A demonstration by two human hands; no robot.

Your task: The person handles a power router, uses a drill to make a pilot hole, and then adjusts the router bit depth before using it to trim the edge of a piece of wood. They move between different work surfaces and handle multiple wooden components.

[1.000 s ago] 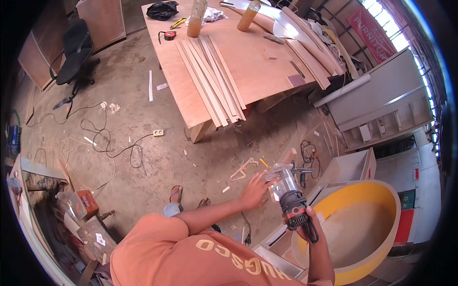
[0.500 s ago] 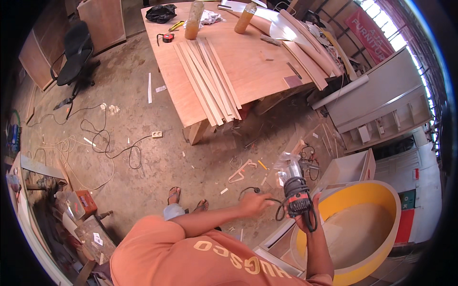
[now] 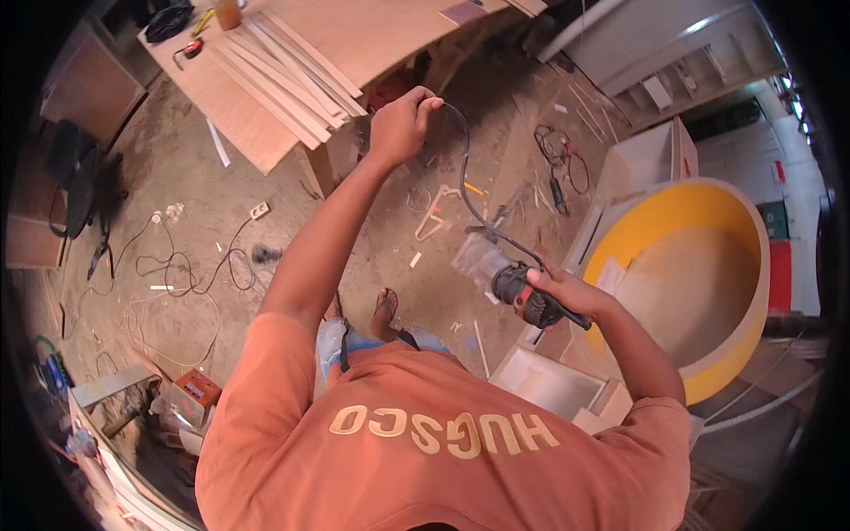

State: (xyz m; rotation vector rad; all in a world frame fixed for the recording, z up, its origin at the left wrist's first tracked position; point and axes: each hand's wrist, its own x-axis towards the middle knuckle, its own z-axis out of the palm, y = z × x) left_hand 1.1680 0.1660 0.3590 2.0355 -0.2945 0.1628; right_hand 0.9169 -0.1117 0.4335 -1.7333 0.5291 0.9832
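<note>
My right hand [image 3: 564,289] is wrapped round a trim router [image 3: 531,301] with a black and red body and a clear base, held tilted above the floor. From the router's rear a black power cord [image 3: 467,168] loops up to my left hand [image 3: 403,124]. That hand is raised in front of me with its fingers closed on the cord. The cord was wound round the router and now hangs loose in an arc. Beside my left forearm shows a blurred dark thing [image 3: 264,254], perhaps the cord's plug.
A wooden worktable [image 3: 212,111] bears thin wood strips [image 3: 283,80] and a tape measure [image 3: 192,49]. At my right stands a round yellow-lined tub-like form [image 3: 673,203] by an open cabinet box [image 3: 651,150]. A socket block [image 3: 258,211], cables and offcuts lie on the floor.
My left hand has lifted up and away, drawing the cord off the router. My right hand has tilted the router and brought it nearer my body's middle. The view has shifted downward.
</note>
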